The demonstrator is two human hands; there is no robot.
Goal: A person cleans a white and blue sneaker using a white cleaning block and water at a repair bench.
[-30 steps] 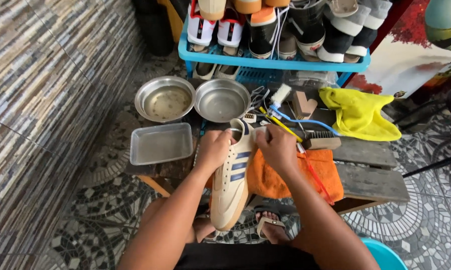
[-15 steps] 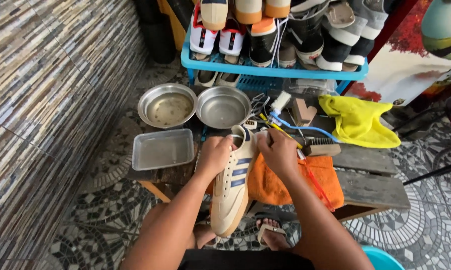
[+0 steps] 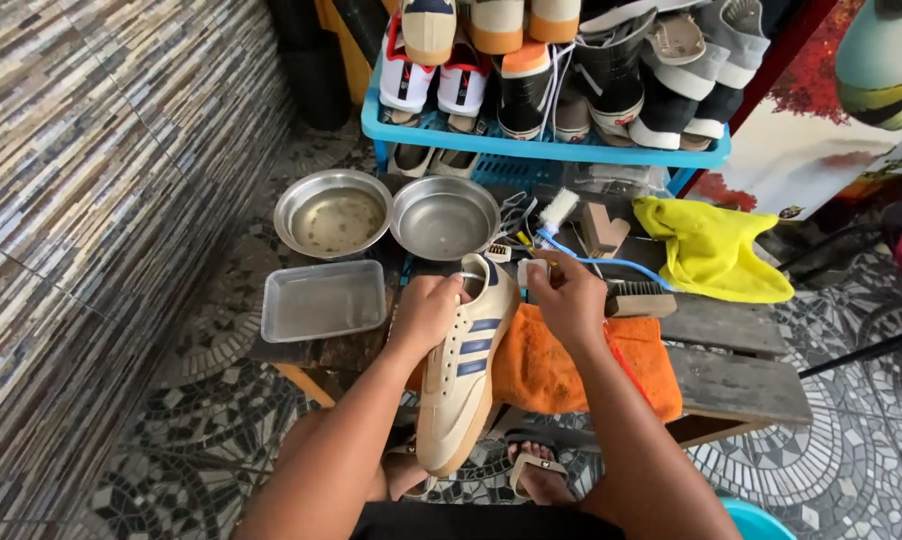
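A cream sneaker (image 3: 466,375) with blue side stripes and a tan sole lies lengthwise over my lap and the low wooden bench (image 3: 741,385), toe toward me. My left hand (image 3: 429,310) grips its heel end from the left side. My right hand (image 3: 569,295) is at the heel opening, pinching a small white block (image 3: 532,272) against the shoe's collar. An orange cloth (image 3: 561,365) lies under the shoe on the bench.
Two round metal bowls (image 3: 334,212) (image 3: 444,217) and a rectangular metal tray (image 3: 324,300) sit at the bench's left. Brushes (image 3: 639,297), a blue-handled toothbrush (image 3: 611,262) and a yellow cloth (image 3: 711,250) lie behind. A blue rack (image 3: 546,150) holds several shoes. A tiled wall runs along the left.
The shoe and both hands stay in nearly the same place; my right hand has shifted slightly at the heel opening. The view has tilted a little.
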